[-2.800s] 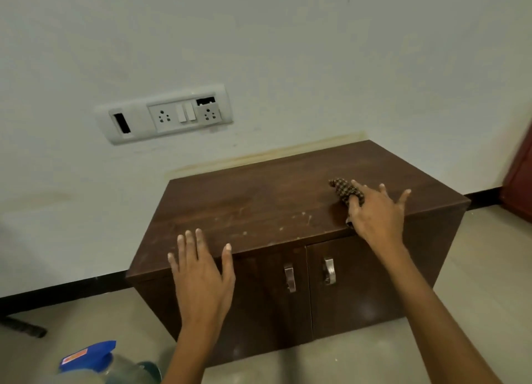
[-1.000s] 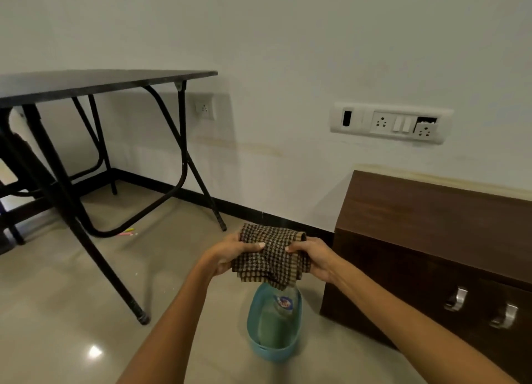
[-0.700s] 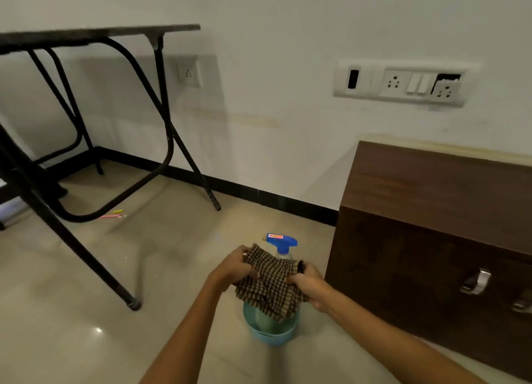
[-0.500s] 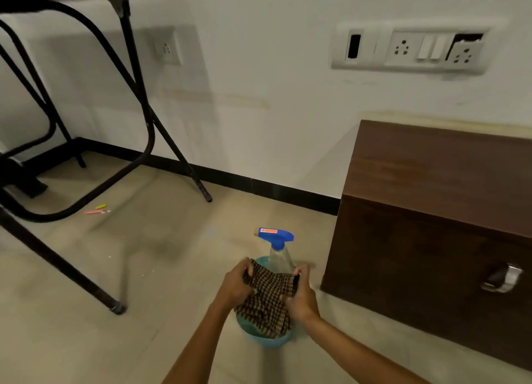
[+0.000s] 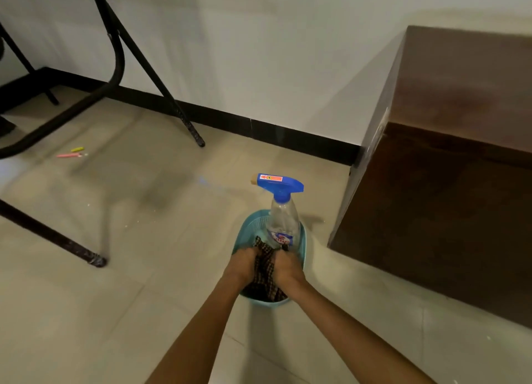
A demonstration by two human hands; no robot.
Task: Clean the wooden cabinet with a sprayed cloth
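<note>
Both forearms reach forward and down, converging over a teal plastic basket (image 5: 302, 239) on the floor (image 5: 144, 311). We see the left hand (image 5: 243, 264) and the right hand (image 5: 289, 268) side by side, knuckles up and fingers curled. Each grip is clenched on the checked cloth (image 5: 264, 270), which is bunched between them. The cloth is a soft brown-and-cream weave, and its lower folds lie inside the basket beneath the grip. The basket is oval, with a perforated wall. Just beyond the grip, a clear plastic spray bottle (image 5: 283, 222) with a blue trigger head stands upright in the basket. To the right of the grip stands the wooden cabinet (image 5: 446, 210), a dark, glossy box with square edges. Well to the left are the black metal table legs (image 5: 51, 234), on pale glossy tiles.
</note>
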